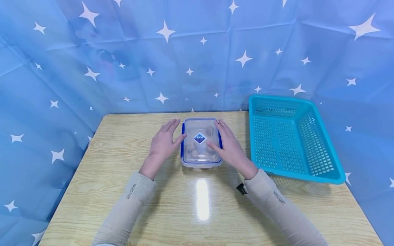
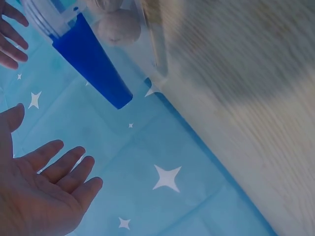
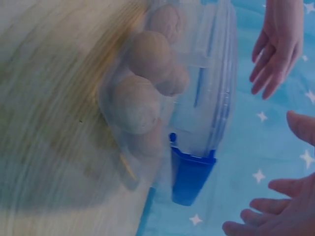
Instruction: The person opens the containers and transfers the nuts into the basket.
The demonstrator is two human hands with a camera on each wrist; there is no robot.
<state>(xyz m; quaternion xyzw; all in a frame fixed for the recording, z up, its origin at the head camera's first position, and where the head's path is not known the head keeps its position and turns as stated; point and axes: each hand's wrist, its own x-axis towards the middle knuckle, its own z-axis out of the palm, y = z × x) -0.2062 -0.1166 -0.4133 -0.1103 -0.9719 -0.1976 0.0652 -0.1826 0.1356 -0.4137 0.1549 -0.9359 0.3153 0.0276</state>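
Note:
On the wooden table sits a clear plastic food container [image 1: 201, 150], its lid on, with a blue rim line and a diamond-shaped label [image 1: 200, 138]. Several round light-brown things [image 3: 138, 103] show through its wall in the right wrist view. Blue side clips [image 2: 93, 64] angle outward from the container in both wrist views. My left hand [image 1: 162, 141] hovers at its left side, fingers spread and relaxed, thumb by the lid's edge. Over the right side is my right hand [image 1: 229, 145], its thumb above the lid. The wrist views show both hands apart from the container, holding nothing.
A turquoise perforated basket [image 1: 278, 143] stands at the table's right, beyond my right hand. Behind the table [image 1: 107, 153] hangs a blue cloth [image 1: 138, 51] with white stars. A small black object [image 1: 241, 189] is at the right sleeve's cuff.

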